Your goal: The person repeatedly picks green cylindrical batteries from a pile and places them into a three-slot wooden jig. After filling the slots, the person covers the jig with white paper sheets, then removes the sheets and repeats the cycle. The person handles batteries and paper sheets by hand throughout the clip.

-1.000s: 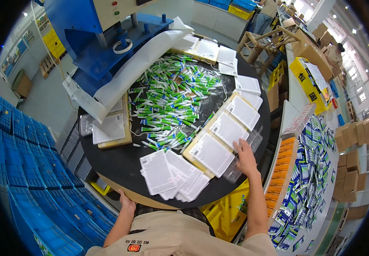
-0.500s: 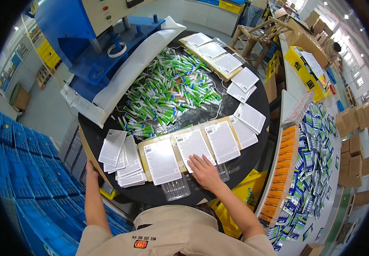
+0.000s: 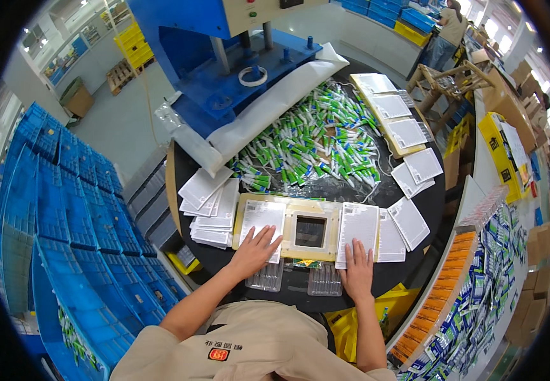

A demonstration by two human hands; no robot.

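My left hand (image 3: pixel 256 251) lies with fingers spread on a white printed card (image 3: pixel 264 217) at the left of a pale yellow frame (image 3: pixel 292 202). My right hand (image 3: pixel 356 270) rests, fingers stretched out, on the lower part of another white card (image 3: pixel 359 222) at the frame's right end. Between the two cards, the frame's middle place shows a dark square opening (image 3: pixel 310 231). Clear plastic blister trays (image 3: pixel 264 278) stick out at the frame's near edge, one below the left card and another (image 3: pixel 324 281) nearer my right hand.
A heap of green and white tubes (image 3: pixel 313 136) covers the black round table's (image 3: pixel 275 303) far half. Loose white cards (image 3: pixel 214 216) flank the frame. A second loaded frame (image 3: pixel 386 120) lies far right. Behind stands a blue press (image 3: pixel 224 101); blue crates (image 3: pixel 65 197) stand left.
The middle card is off the frame, uncovering the opening. My left hand has come from the table's edge onto the left card; my right hand has shifted from the middle card to the right one.
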